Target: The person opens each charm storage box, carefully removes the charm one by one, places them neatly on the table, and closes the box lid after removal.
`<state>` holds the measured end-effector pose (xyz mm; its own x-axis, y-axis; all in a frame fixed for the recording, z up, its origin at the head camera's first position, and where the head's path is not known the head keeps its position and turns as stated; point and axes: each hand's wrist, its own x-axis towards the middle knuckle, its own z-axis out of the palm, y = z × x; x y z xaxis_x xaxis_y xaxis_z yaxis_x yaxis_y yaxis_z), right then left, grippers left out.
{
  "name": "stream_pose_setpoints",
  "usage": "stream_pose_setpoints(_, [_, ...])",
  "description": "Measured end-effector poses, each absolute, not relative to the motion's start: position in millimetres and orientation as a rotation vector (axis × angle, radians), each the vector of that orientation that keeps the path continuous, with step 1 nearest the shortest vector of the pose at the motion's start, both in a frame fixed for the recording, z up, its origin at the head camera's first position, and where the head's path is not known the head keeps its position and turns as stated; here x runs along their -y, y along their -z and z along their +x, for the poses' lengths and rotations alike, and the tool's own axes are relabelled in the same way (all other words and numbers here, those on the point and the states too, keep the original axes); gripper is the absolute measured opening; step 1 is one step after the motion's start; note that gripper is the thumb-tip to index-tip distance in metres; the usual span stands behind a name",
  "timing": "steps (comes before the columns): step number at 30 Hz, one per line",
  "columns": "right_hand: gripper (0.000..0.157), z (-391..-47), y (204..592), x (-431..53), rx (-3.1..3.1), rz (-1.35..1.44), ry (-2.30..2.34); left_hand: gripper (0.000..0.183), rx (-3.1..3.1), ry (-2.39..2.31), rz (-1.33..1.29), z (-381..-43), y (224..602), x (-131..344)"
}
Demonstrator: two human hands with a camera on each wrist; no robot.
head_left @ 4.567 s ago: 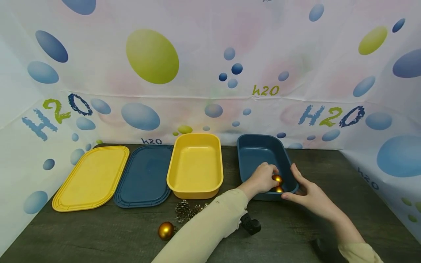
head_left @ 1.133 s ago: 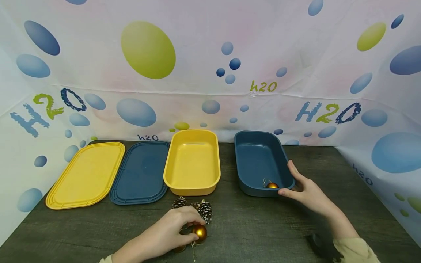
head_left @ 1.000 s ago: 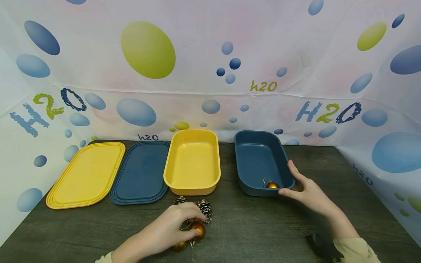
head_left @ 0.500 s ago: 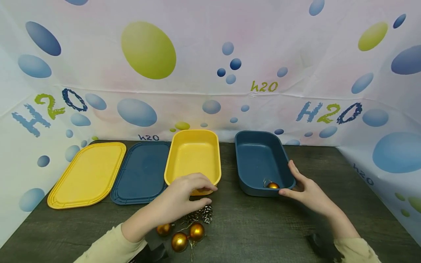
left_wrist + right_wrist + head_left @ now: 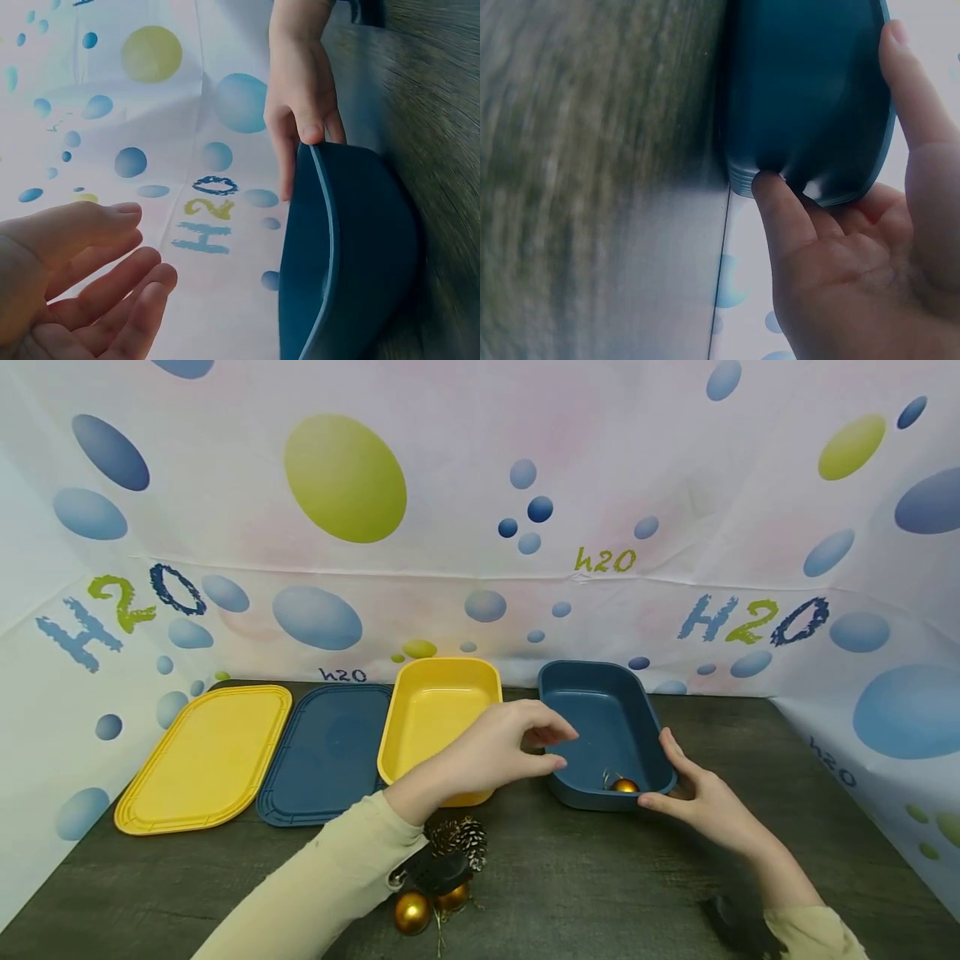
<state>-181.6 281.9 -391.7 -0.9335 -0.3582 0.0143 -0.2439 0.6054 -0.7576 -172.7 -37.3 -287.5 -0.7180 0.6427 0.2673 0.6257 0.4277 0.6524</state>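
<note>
One-handed, gripping with the right hand (image 5: 703,804) the near right corner of a dark blue tub (image 5: 596,718), with one gold Christmas bauble (image 5: 624,786) inside at its near end. Holding nothing in the left hand (image 5: 501,745), with thumb and fingers apart near the tub's left side.

The left hand (image 5: 497,750) moved right — toward the blue box (image 5: 600,718).

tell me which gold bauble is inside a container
The gold bauble at the near end of the blue container, beside the right hand; the other two visible baubles lie on the table.
</note>
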Motion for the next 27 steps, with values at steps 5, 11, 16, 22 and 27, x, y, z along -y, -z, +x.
stream_pose_setpoints(5, [0.095, -182, 392, -282, -2.681, -0.499, 1.244, 0.026, -2.595, -1.211, 1.147, -185, 292, 21])
stream_pose_setpoints(11, [0.094, -182, 392, -282, -2.676, -0.504, 1.25, 0.026, -2.538, -1.248, 1.129, -195, 301, 2])
stream_pose_setpoints(16, [0.094, -182, 392, -282, -2.665, -0.512, 1.265, 0.026, -2.519, -1.245, 1.096, -201, 310, -14])
stream_pose_setpoints(22, [0.094, -181, 392, -283, -2.656, -0.51, 1.275, 0.025, -2.53, -1.22, 1.055, -210, 324, -29])
stream_pose_setpoints(27, [0.093, -181, 393, -283, -2.649, -0.513, 1.289, 0.025, -2.554, -1.163, 1.051, -215, 337, -42])
